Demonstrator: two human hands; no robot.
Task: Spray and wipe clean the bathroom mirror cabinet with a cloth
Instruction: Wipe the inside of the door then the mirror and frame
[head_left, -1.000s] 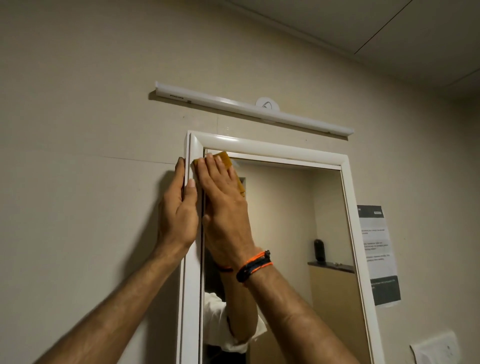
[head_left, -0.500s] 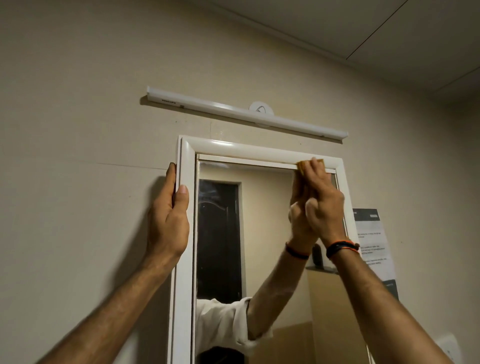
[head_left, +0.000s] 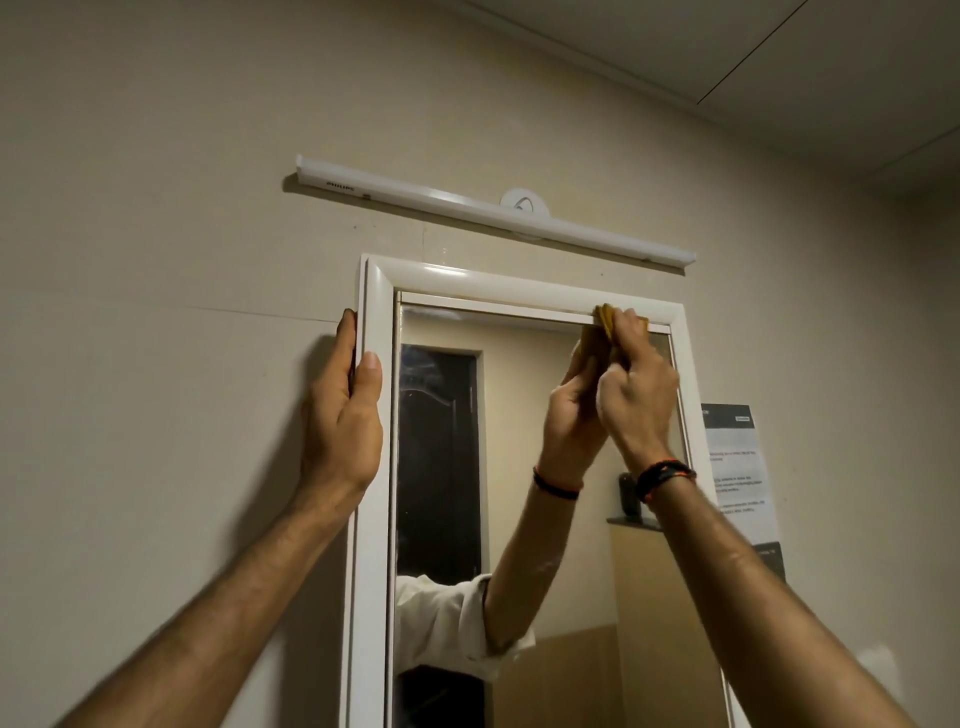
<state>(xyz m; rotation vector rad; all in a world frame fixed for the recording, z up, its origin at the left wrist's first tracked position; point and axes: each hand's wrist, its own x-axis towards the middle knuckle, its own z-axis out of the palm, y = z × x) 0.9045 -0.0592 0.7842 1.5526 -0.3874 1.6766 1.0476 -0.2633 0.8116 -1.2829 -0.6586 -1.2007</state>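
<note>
Our right hand (head_left: 636, 400) has its grip pressed together around the yellow cloth (head_left: 602, 318), which is bunched between the fingers and pushed against the top right corner of the mirror (head_left: 524, 415), just where the glass meets the inner edge of the white frame (head_left: 467, 283). Only a small fold of cloth shows above the knuckles; the rest is hidden in the fist. Across from that grip, our left hand (head_left: 345, 415) is clamped on the outer left edge of the mirror cabinet, thumb on the front of the frame and fingers wrapped round the side against the wall, steadying it. We judge the wiping step to be in hand, working along the upper edge of the glass. The next move probably calls for even pressure as the cloth travels down or back across, with the left hand bracing so the door does not swing. No spray bottle is in view. The cabinet appears closed, so we cannot tell what it holds. Above the grip a light bar (head_left: 493, 213) is fixed to the wall, and to its right a paper notice (head_left: 737, 467) hangs beside the frame.
</note>
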